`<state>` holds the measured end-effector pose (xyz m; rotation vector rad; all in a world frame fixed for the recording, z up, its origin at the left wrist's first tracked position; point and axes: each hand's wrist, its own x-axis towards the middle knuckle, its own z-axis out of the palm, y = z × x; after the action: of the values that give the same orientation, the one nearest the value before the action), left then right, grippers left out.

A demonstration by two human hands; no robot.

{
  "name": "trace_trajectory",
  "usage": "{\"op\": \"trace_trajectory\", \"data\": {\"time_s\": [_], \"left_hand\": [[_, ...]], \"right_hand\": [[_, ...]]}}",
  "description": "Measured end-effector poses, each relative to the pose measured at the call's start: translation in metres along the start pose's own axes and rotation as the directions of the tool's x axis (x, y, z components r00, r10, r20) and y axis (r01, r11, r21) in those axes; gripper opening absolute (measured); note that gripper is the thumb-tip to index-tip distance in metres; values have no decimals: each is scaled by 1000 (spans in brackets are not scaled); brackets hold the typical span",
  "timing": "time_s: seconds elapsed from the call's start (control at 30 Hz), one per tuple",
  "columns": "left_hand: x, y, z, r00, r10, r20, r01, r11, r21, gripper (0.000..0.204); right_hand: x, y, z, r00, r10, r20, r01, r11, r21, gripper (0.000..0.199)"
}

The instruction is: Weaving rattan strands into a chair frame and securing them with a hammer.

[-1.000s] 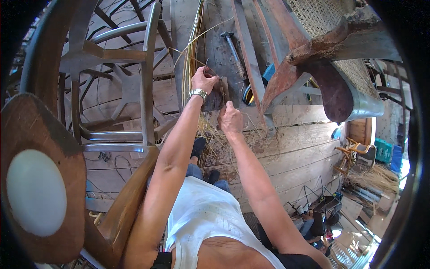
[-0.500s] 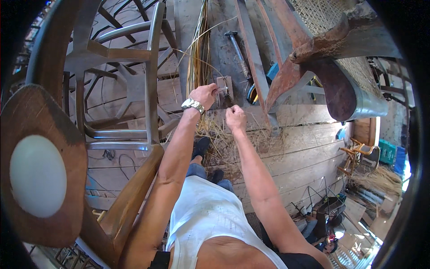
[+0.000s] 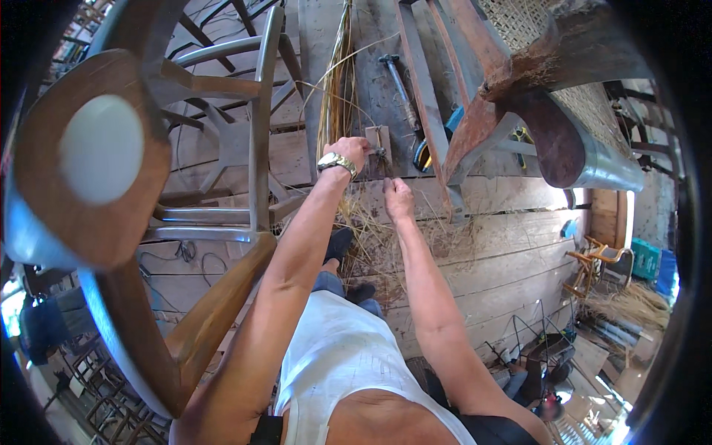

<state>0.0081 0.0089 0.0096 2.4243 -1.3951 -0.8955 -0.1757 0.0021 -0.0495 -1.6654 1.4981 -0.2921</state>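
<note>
Head view: the right hand (image 3: 400, 199) curls round the end of a dark thin piece (image 3: 386, 167) by the small wooden block (image 3: 372, 134). I can't tell if the left hand (image 3: 353, 153) pinches anything. Best go slowly, keeping the piece straight.

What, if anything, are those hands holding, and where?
The right hand grips a slim dark thing by its near end. The left hand is beside a small wooden block; what it holds, if anything, cannot be told.
</note>
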Motion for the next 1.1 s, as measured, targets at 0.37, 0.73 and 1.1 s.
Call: {"op": "trace_trajectory", "data": {"time_s": [0.37,0.73,1.1], "left_hand": [[-1,-10,-3,998,55,40,-57,997,45,28],[13,-17,5,992,128,7,-128,990,56,28],[4,-12,5,997,75,-7,-75,997,21,20]], "right_hand": [[-69,52,-17,945,193,266,-199,980,-3,56],[-30,23,-10,994,-9,107,-3,994,109,36],[75,-140,-13,712,-686,-148,652,725,-222,52]]}}
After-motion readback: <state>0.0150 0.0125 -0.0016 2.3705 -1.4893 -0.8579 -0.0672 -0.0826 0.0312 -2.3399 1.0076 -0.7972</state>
